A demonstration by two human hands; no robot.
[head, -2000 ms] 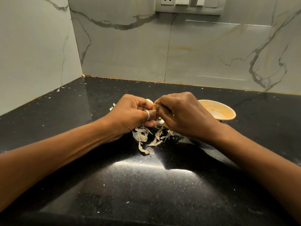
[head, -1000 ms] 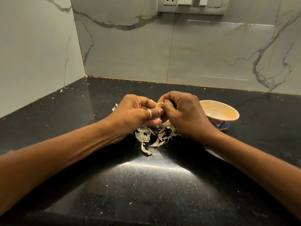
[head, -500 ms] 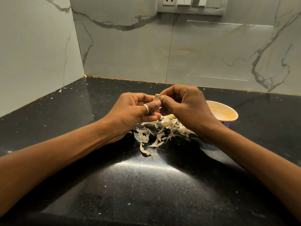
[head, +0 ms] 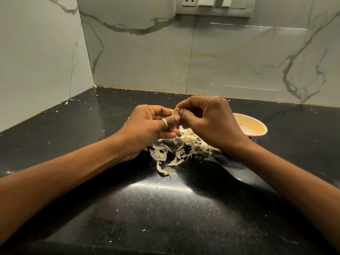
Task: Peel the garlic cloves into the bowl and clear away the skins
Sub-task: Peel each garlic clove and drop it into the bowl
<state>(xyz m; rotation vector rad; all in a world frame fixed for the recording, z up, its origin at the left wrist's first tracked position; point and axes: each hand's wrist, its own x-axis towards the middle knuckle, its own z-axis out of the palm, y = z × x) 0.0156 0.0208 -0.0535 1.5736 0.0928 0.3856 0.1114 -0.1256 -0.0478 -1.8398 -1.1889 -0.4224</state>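
Head view looks down on a black speckled counter (head: 165,208) set in a corner of grey-veined marble walls. Both forearms reach in from the near edge and the hands meet above the middle of the counter. The left hand (head: 147,126), with a silver ring (head: 165,123) on its thumb, is curled, and its thumb and fingers pinch the lower part of a pale garlic clove (head: 175,112). The right hand (head: 211,122) is curled too, and its thumb and forefinger nip the top of the same clove, so that the clove is held between the two sets of fingertips, raised off the counter. Only a small pale sliver of it shows between them. Directly beneath the hands lies a loose heap of papery garlic skins (head: 184,144), spread on the counter and trailing toward the near side in curled strips. A bowl (head: 258,134), cream inside with a dark patterned outside, stands on the counter just behind and to the right of the right wrist, which covers part of it; what lies in it cannot be made out. Small pale flecks are scattered over the counter. A switch plate (head: 213,6) sits high on the back wall.
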